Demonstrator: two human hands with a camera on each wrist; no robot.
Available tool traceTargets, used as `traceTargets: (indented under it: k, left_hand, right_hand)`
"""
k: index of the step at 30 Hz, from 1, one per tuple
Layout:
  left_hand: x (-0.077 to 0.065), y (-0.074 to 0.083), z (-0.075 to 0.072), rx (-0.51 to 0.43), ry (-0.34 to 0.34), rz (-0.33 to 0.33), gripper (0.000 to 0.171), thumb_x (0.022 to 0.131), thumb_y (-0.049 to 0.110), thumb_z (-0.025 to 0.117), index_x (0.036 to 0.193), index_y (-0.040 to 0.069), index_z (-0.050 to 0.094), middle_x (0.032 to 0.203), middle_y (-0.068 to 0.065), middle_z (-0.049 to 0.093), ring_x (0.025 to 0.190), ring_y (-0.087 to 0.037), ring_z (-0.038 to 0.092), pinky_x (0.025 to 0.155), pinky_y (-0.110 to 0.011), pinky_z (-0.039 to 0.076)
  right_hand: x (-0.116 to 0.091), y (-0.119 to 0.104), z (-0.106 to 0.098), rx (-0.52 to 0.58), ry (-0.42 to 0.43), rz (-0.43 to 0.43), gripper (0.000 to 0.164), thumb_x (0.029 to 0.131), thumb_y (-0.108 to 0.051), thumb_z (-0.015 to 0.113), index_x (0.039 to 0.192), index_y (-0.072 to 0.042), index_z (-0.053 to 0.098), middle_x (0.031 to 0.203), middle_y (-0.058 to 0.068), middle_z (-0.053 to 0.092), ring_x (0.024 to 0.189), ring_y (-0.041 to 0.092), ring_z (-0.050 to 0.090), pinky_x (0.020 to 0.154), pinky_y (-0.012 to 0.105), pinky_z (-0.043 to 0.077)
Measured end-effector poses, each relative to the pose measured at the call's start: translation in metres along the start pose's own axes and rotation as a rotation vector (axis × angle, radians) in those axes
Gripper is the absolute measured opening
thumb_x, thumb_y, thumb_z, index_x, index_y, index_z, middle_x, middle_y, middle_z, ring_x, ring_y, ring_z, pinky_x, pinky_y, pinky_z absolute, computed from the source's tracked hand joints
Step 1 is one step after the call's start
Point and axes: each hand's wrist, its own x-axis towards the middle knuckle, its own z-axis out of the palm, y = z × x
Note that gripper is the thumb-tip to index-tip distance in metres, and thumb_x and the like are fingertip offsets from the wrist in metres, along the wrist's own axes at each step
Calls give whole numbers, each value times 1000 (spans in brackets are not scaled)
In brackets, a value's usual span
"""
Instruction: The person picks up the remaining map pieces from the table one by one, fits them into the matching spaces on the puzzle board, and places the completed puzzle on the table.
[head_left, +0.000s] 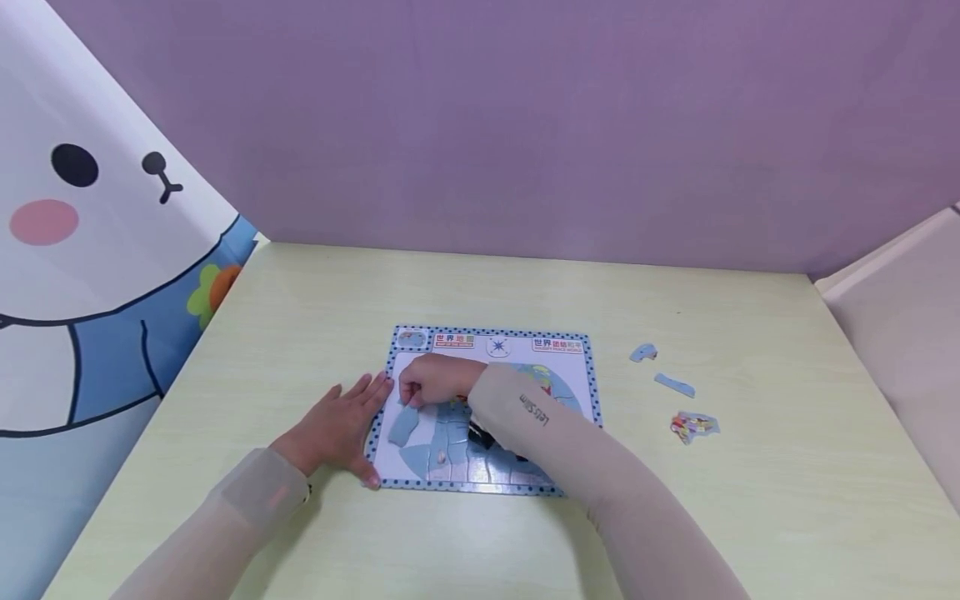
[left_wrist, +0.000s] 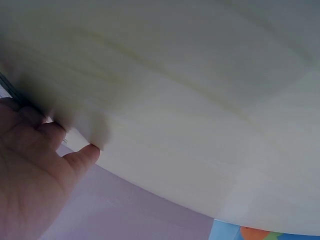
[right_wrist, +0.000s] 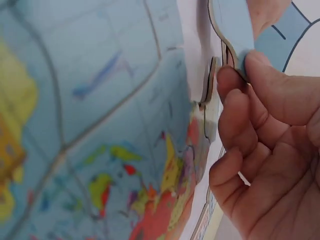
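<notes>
A world map jigsaw puzzle (head_left: 450, 450) in a dotted blue frame lies flat on the table, partly filled. My right hand (head_left: 438, 379) reaches across it to the left side. Between thumb and forefinger it pinches a light blue puzzle piece (right_wrist: 232, 30), which also shows in the head view as a blue strip (head_left: 403, 426) over the white part of the board. My left hand (head_left: 341, 429) rests with spread fingers along the board's left edge. In the left wrist view the left hand (left_wrist: 35, 170) has its fingers stretched out. The right forearm hides the board's right middle.
To the right of the board lie three loose puzzle pieces: a small blue one (head_left: 643, 352), a narrow blue strip (head_left: 675, 385) and a multicoloured one (head_left: 694, 426). A purple wall (head_left: 540, 133) stands behind the pale table (head_left: 315, 308). A cartoon panel (head_left: 112, 275) borders the left.
</notes>
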Motion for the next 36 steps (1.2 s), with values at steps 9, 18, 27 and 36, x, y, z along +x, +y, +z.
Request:
traceTargets:
  k: [9,18,27,36]
  left_hand:
    - [0,1,0,0,-20,-12,136,51,67,82,150,-3,20,156,-20,18,142,-42,16,107,-66,18]
    - [0,-2,3,-12,18,21,134,51,67,82,148,-6,25,154,-23,22,140,-44,19,104,-68,21]
    - [2,-3,1,-29,-5,8,134,52,65,84,149,-4,23,156,-20,18,142,-43,15,105,-68,19]
    - [3,-2,1,-19,-2,6,134,51,65,84,149,-4,23,156,-22,20,141,-44,16,105,-68,20]
  right_hand:
    - [1,-6,1,18,7,19,17,92,0,59,95,-12,71,95,-5,65,88,7,56,79,15,43]
    - [11,-20,11,-96,-7,-13,21,89,-5,67,109,-10,72,107,-2,67,95,8,57,84,13,42]
    - [10,-18,10,-20,32,32,20,83,-6,74,103,-9,74,101,-2,70,91,5,59,81,13,45]
    - [14,-18,13,-29,12,37,20,85,-6,72,104,-9,72,100,-3,69,91,6,59,82,13,44]
